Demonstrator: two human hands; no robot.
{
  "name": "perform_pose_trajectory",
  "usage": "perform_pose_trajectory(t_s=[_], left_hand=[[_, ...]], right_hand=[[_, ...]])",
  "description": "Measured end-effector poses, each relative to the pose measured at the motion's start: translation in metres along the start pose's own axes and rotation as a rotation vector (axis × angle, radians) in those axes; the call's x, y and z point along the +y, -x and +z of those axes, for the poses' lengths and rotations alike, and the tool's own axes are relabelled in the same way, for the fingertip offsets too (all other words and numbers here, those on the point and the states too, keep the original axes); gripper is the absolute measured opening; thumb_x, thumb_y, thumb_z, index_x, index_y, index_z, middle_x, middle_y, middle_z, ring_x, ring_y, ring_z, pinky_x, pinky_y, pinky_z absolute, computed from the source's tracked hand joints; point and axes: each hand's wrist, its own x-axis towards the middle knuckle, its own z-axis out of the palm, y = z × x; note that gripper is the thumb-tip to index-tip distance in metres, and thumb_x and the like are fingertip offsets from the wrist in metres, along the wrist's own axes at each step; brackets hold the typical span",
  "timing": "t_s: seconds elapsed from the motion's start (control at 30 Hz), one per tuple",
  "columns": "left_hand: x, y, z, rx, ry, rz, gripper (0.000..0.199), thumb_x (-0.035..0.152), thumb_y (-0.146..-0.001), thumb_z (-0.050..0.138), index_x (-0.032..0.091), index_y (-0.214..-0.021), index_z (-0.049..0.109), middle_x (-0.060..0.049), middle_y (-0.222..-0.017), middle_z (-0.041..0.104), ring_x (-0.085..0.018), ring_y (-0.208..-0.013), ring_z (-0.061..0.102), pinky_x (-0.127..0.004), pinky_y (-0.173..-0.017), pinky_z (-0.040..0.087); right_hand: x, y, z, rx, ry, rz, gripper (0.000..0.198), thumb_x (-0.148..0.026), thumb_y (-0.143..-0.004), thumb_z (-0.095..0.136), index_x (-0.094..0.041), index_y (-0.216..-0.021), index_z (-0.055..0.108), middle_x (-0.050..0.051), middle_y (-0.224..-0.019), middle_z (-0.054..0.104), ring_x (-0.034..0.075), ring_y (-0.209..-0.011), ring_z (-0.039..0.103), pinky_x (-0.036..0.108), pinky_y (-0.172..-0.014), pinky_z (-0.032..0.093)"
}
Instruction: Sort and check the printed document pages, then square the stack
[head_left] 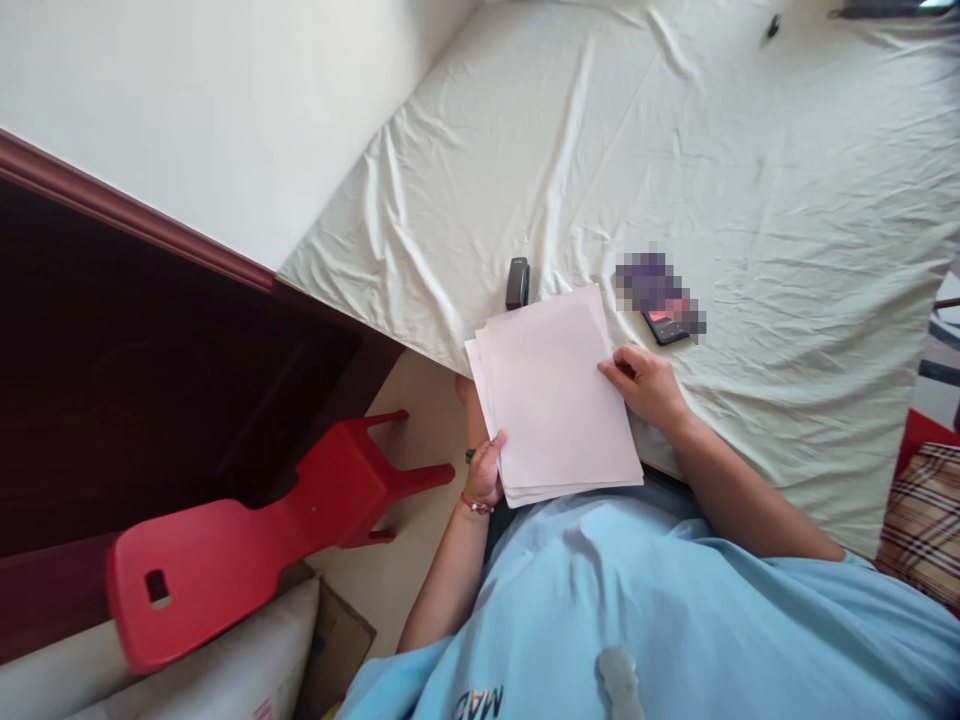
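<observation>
A loose stack of white paper sheets (559, 400) lies across my lap, its layers slightly fanned at the left and lower edges. My left hand (487, 468) grips the stack's lower left edge, thumb on top and the other fingers hidden underneath. At the right edge, my right hand (643, 385) pinches the paper between thumb and curled fingers. Just beyond the top edge sits a small black stapler (517, 283) on the sheet-covered bed. Right of the papers lies a phone (664, 325), partly blurred out by pixels.
The bed (787, 250) has a wrinkled pale cover. A red plastic chair (300, 515) stands on the floor at left, beside dark wood panelling (135, 370) and a white sack (247, 660). A small black object (773, 27) lies at the far right, and plaid fabric (922, 520) at the right edge.
</observation>
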Motion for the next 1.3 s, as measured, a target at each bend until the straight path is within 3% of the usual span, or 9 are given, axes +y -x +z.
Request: perform_pose_trajectory(t_s=[0.27, 0.4, 0.53, 0.67, 0.8, 0.93, 1.13, 1.23, 1.3], left_hand=[[0.0, -0.001, 0.001, -0.003, 0.036, 0.0, 0.057, 0.049, -0.071, 0.088, 0.011, -0.111, 0.074, -0.015, -0.118, 0.074, -0.033, -0.129, 0.06, -0.044, -0.119, 0.042], [-0.001, -0.001, 0.0, -0.02, 0.03, 0.041, 0.059, 0.053, -0.073, 0.085, 0.012, -0.113, 0.074, -0.015, -0.121, 0.073, -0.033, -0.129, 0.061, -0.044, -0.118, 0.044], [0.0, 0.0, 0.001, 0.012, -0.042, 0.034, 0.057, 0.046, -0.067, 0.09, 0.01, -0.108, 0.075, -0.016, -0.111, 0.076, -0.036, -0.124, 0.064, -0.047, -0.116, 0.046], [0.002, 0.001, 0.003, 0.036, -0.03, 0.027, 0.055, 0.044, -0.064, 0.091, 0.01, -0.104, 0.075, -0.016, -0.11, 0.076, -0.036, -0.123, 0.064, -0.046, -0.115, 0.047], [0.003, 0.002, 0.001, 0.002, -0.017, 0.012, 0.053, 0.043, -0.066, 0.09, 0.01, -0.105, 0.075, -0.016, -0.11, 0.076, -0.036, -0.124, 0.064, -0.047, -0.114, 0.048], [0.004, 0.004, 0.003, -0.017, -0.04, 0.03, 0.05, 0.04, -0.066, 0.09, 0.01, -0.103, 0.076, -0.017, -0.108, 0.077, -0.037, -0.119, 0.066, -0.048, -0.111, 0.05], [0.005, 0.008, 0.007, -0.012, -0.091, 0.022, 0.046, 0.041, -0.063, 0.093, 0.012, -0.095, 0.077, -0.014, -0.095, 0.078, -0.034, -0.104, 0.073, -0.045, -0.102, 0.056], [0.005, 0.008, 0.007, -0.009, -0.114, 0.021, 0.048, 0.041, -0.061, 0.094, 0.012, -0.096, 0.077, -0.013, -0.094, 0.079, -0.032, -0.097, 0.075, -0.045, -0.099, 0.057], [0.004, 0.007, 0.006, 0.01, -0.133, 0.025, 0.05, 0.041, -0.06, 0.095, 0.012, -0.096, 0.077, -0.013, -0.095, 0.078, -0.032, -0.093, 0.076, -0.046, -0.097, 0.058]], right_hand=[[-0.001, -0.006, -0.017, -0.008, 0.073, 0.118, 0.032, -0.033, -0.084, 0.052, -0.023, -0.063, 0.03, -0.003, -0.057, 0.04, 0.013, -0.055, 0.037, 0.03, -0.058, 0.028], [-0.001, -0.004, -0.016, -0.096, 0.048, 0.094, 0.03, -0.034, -0.087, 0.051, -0.023, -0.065, 0.033, -0.004, -0.055, 0.039, 0.013, -0.053, 0.038, 0.03, -0.056, 0.027], [-0.001, -0.002, -0.013, -0.154, -0.011, 0.052, 0.03, -0.039, -0.092, 0.051, -0.023, -0.068, 0.043, -0.004, -0.058, 0.042, 0.012, -0.054, 0.04, 0.029, -0.057, 0.03], [0.002, -0.003, -0.013, 0.031, -0.067, 0.133, 0.025, -0.042, -0.091, 0.058, -0.021, -0.078, 0.059, -0.002, -0.064, 0.053, 0.013, -0.058, 0.046, 0.028, -0.06, 0.035], [-0.001, -0.003, -0.02, 0.226, -0.234, 0.176, 0.024, -0.043, -0.09, 0.06, -0.02, -0.083, 0.063, -0.003, -0.064, 0.05, 0.012, -0.057, 0.041, 0.027, -0.057, 0.033], [-0.002, -0.003, -0.023, 0.242, -0.402, 0.232, 0.026, -0.045, -0.089, 0.062, -0.02, -0.083, 0.062, -0.003, -0.065, 0.048, 0.011, -0.056, 0.037, 0.027, -0.053, 0.028], [0.009, -0.005, -0.015, 0.071, -0.141, 0.224, 0.023, -0.043, -0.088, 0.06, -0.021, -0.081, 0.063, 0.0, -0.067, 0.057, 0.014, -0.061, 0.048, 0.029, -0.061, 0.036], [0.009, -0.006, -0.011, 0.07, 0.011, 0.213, 0.023, -0.04, -0.086, 0.061, -0.02, -0.097, 0.066, 0.005, -0.083, 0.067, 0.017, -0.067, 0.055, 0.032, -0.068, 0.041], [0.007, -0.006, -0.01, 0.057, 0.048, 0.225, 0.036, -0.04, -0.084, 0.063, -0.02, -0.113, 0.064, 0.006, -0.089, 0.069, 0.019, -0.068, 0.057, 0.033, -0.069, 0.042]])
